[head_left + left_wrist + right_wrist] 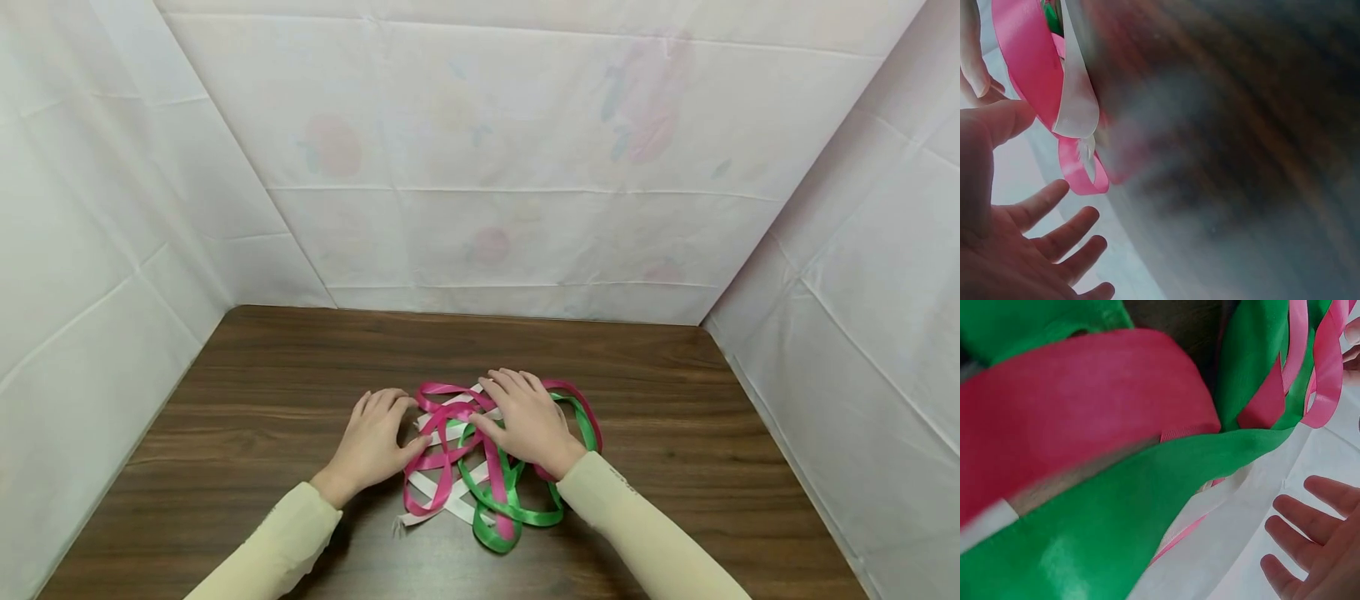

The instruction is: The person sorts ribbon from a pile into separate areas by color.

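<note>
A loose tangle of satin ribbons lies on the dark wooden table: a pink ribbon (497,479), a green ribbon (540,518) and a white ribbon (468,510) with a frayed end at the lower left. My left hand (375,446) is at the pile's left edge, fingers spread. In the left wrist view its thumb reaches the pink loop, and its other fingers extend loosely below. Over the upper right of the pile my right hand (528,425) is held with fingers extended, hiding some ribbon. In the right wrist view its fingers (1304,519) are apart beside the green ribbon.
The wooden table (300,358) has white cloth walls on the left, right and back. The back cloth (487,150) carries faint fruit prints and creases, and meets the table's far edge.
</note>
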Demonstrator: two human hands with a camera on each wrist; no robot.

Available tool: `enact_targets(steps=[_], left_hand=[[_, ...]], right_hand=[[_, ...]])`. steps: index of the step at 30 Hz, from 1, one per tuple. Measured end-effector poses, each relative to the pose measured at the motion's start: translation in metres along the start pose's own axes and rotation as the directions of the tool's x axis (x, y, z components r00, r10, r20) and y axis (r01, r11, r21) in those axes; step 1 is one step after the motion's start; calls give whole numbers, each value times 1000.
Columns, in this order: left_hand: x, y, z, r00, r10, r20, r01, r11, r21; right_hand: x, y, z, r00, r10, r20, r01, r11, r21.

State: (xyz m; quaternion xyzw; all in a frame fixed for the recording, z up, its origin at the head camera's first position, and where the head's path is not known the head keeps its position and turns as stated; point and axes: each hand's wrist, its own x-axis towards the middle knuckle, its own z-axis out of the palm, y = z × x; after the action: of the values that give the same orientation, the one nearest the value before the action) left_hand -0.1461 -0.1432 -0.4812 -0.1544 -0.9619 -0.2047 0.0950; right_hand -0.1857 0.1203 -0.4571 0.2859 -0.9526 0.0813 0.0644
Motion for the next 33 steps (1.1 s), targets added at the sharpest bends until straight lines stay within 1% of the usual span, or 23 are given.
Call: enact_targets(steps=[5,11,15,18,22,25,33], left_hand=[[-1,0,3,1000,5,-1,-5,1000,-4],[-3,1,6,1000,13,6,-13,1000,-27],[-4,2,7,1000,23,10,-22,999,-35],[-4,3,8,999,30,12,-29,999,-37],[-5,3,8,999,31,16,-30,999,-38],[-4,3,8,1000,25,19,-24,999,-40],[-3,4,6,1000,18,24,-16,999,-45]], right_hand=[[1,-2,1,1000,-1,14,1,1000,1],[2,-5,4,1000,8,25,-9,1000,30],[1,-7,7,1000,-15,-13,16,1000,24],[1,-7,8,999,-39,-36,39,999,-1],[1,-8,9,997,-61,-56,59,998,-35],[1,-8,10,995,-72,-74,70,997,-34],[0,-6,10,992,-87,-90,80,994,-75]])
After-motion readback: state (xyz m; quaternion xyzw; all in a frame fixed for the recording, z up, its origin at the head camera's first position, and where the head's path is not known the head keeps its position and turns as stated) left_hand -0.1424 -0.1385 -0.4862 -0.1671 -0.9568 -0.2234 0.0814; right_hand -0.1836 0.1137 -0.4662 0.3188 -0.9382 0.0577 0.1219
